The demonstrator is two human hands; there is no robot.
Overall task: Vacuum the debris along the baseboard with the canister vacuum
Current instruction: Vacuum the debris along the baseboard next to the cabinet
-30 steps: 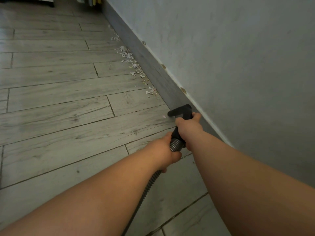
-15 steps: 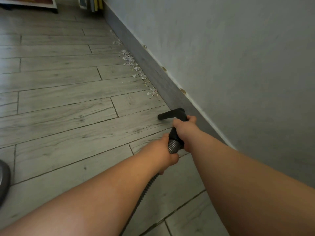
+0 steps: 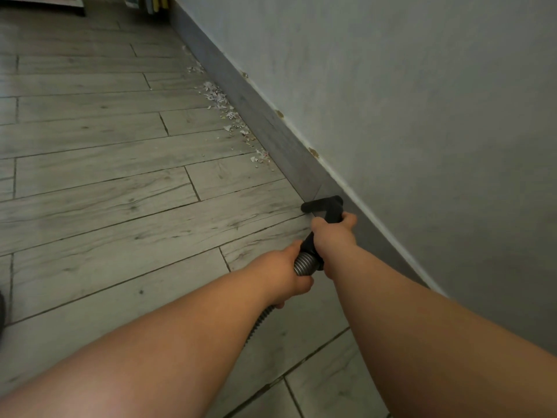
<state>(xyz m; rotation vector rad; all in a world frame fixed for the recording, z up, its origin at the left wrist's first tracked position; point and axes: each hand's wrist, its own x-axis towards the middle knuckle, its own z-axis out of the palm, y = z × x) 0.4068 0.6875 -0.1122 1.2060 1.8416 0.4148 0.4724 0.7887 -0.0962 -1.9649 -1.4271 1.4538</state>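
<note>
A black vacuum nozzle (image 3: 322, 204) rests on the floor right against the grey baseboard (image 3: 272, 128). My right hand (image 3: 333, 233) grips the black tube just behind the nozzle. Behind it, my left hand (image 3: 286, 274) holds the ribbed grey hose (image 3: 305, 262), which runs back under my left forearm. A line of small white paper scraps (image 3: 233, 119) lies along the baseboard, starting a short way beyond the nozzle and reaching toward the far end of the wall.
Grey wood-look plank floor (image 3: 120, 182) stretches left. The pale wall (image 3: 407, 101) rises on the right. A dark rounded edge, possibly the canister (image 3: 1, 309), shows at the left border. Books or boxes (image 3: 147, 3) and furniture stand at the far end.
The nozzle has swung back in against the baseboard after pointing out to the left half a second ago. Both hands keep their hold. The view shifted slightly.
</note>
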